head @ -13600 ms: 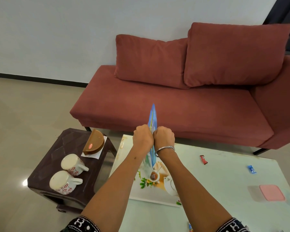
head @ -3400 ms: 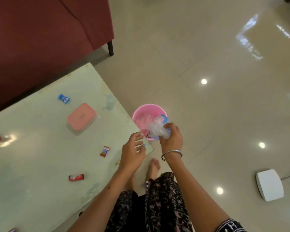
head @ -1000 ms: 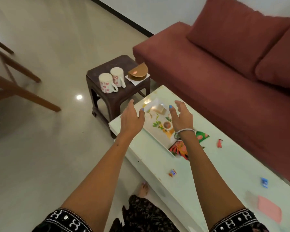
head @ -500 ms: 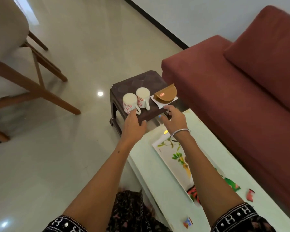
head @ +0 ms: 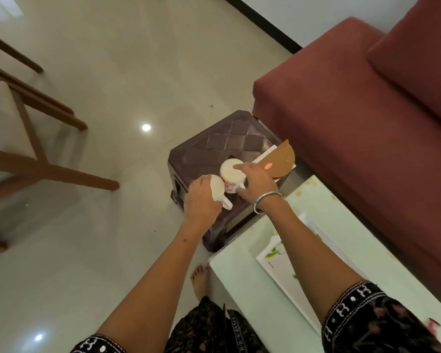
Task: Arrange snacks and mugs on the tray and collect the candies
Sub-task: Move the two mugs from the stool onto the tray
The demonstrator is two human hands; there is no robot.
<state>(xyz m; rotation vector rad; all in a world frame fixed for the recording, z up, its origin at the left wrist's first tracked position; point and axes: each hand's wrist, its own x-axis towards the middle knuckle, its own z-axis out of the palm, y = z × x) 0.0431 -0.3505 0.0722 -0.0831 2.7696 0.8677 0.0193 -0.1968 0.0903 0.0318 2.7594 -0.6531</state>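
Note:
Two white mugs with red flower prints stand side by side on a dark brown plastic stool (head: pixel 236 141). My left hand (head: pixel 201 200) wraps around the nearer mug (head: pixel 218 189), whose handle points toward me. My right hand (head: pixel 256 180) grips the farther mug (head: pixel 231 171) from its right side, a finger over the rim. A brown half-round snack pack (head: pixel 280 159) lies on a white napkin at the stool's right edge. The white floral tray (head: pixel 278 266) sits on the pale green table (head: pixel 247 289), partly hidden under my right forearm.
A red sofa (head: pixel 354 128) runs along the right, close behind the stool and table. Wooden chair legs (head: pixel 36 159) stand on the glossy tiled floor at the left. My bare foot (head: pixel 200 278) is beside the table's corner. A red candy (head: pixel 434 324) lies near the bottom right.
Both hands have moved forward from the table's end to the stool and closed on the two mugs. The view has tilted further down over the stool.

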